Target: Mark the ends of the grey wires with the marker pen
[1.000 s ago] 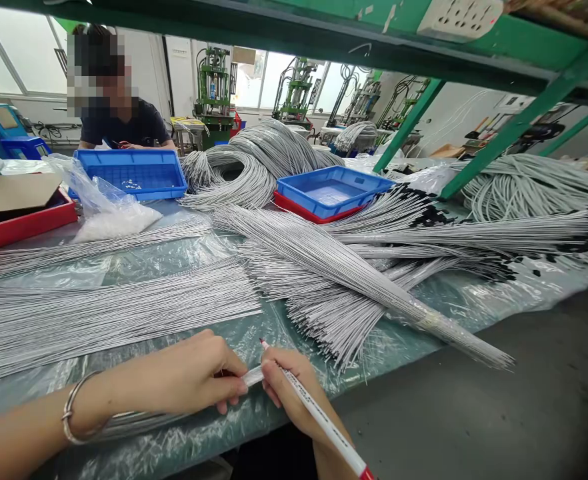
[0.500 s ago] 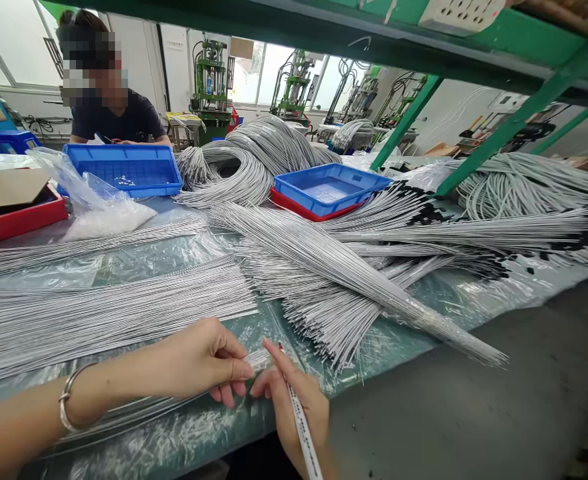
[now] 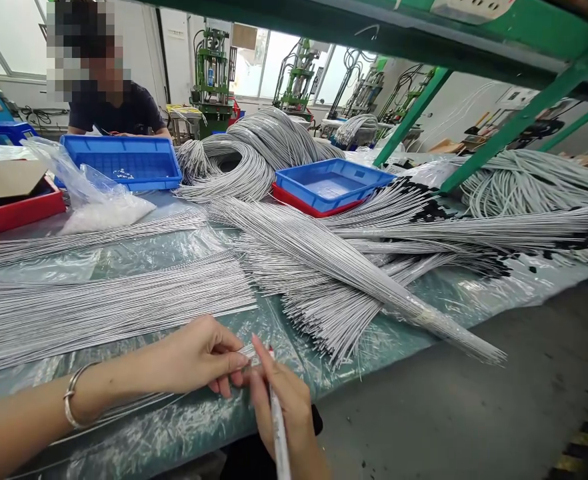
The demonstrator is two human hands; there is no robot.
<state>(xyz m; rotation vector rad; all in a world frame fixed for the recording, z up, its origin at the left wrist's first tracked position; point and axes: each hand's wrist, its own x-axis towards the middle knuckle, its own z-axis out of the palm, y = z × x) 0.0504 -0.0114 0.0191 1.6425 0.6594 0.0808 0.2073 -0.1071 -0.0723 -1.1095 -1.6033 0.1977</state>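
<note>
My left hand (image 3: 201, 357) is closed in a pinch on the end of a thin bundle of grey wires (image 3: 124, 408) that runs back along my forearm at the table's near edge. My right hand (image 3: 279, 407) grips a white marker pen (image 3: 278, 433) with a red tip, its point against the bundle end beside my left fingertips. A metal bangle sits on my left wrist. Just beyond my hands lies a flat layer of straight grey wires (image 3: 104, 307).
A taped sheaf of wires (image 3: 354, 273) slants across the plastic-covered table (image 3: 414, 313). Blue trays (image 3: 331, 183) (image 3: 121, 160), a red tray (image 3: 17, 210), a plastic bag (image 3: 99, 203) and coiled wire lie behind. A person sits at the far left. Green shelf struts cross overhead.
My right hand has turned the pen from slanting right to nearly upright and brought its tip in against my left fingertips. The camera view has shifted slightly.
</note>
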